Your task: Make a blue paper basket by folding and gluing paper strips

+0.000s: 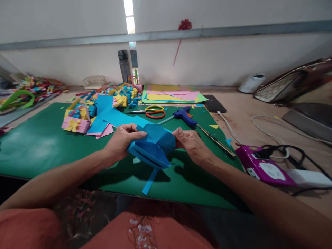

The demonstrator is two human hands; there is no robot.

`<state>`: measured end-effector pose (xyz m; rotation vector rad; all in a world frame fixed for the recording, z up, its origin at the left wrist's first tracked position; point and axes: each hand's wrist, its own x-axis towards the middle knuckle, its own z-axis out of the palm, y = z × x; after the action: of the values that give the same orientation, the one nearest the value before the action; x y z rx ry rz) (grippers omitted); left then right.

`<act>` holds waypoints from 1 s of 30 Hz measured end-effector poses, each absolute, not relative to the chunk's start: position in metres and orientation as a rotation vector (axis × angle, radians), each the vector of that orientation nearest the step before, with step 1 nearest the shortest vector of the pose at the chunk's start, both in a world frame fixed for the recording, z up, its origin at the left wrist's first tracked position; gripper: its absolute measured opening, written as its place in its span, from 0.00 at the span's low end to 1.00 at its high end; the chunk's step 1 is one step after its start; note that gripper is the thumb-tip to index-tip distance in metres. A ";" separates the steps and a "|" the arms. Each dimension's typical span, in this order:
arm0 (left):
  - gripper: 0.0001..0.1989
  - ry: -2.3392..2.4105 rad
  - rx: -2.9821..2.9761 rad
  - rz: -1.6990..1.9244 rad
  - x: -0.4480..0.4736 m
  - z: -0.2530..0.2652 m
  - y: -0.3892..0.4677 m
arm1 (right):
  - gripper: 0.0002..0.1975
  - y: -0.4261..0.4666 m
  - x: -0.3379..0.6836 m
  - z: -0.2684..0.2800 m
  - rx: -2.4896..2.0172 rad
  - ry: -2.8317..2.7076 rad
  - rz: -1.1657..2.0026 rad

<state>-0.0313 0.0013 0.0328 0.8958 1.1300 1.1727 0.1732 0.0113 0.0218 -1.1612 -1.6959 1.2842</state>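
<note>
A blue folded paper box (153, 147) is held above the green mat (41, 138), its open side toward me. My left hand (123, 140) pinches its left edge, thumb on top. At the right side, my right hand (189, 141) grips a paper panel between thumb and fingers. A narrow blue paper strip (150, 181) hangs below the box; I cannot tell whether it is attached. Just beyond lie scissors (155, 112) with red and yellow handles and a blue glue gun (185, 117). Blue paper sheets (114, 116) lie behind my left hand.
Small finished paper baskets (76, 124) stand at the left, with more piled behind. Stacked coloured paper (171, 94), a black phone (214, 103) and a dark bottle (124, 65) are at the back. A craft knife (216, 141), cables and a purple power strip (261, 164) lie right.
</note>
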 end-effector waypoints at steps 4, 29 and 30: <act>0.18 1.141 0.902 1.187 -0.032 0.031 0.003 | 0.20 0.010 0.173 0.020 -1.176 -1.832 1.281; 0.16 1.117 0.951 1.188 -0.035 0.022 0.011 | 0.15 0.007 0.167 0.021 -1.355 -1.893 1.200; 0.17 1.112 0.951 1.183 -0.035 0.022 0.011 | 0.15 0.007 0.167 0.021 -1.355 -1.895 1.198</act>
<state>-0.0351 0.0108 0.0216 0.9514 1.1125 1.1827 0.1668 0.0071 0.0211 -1.3549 -1.8950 1.1976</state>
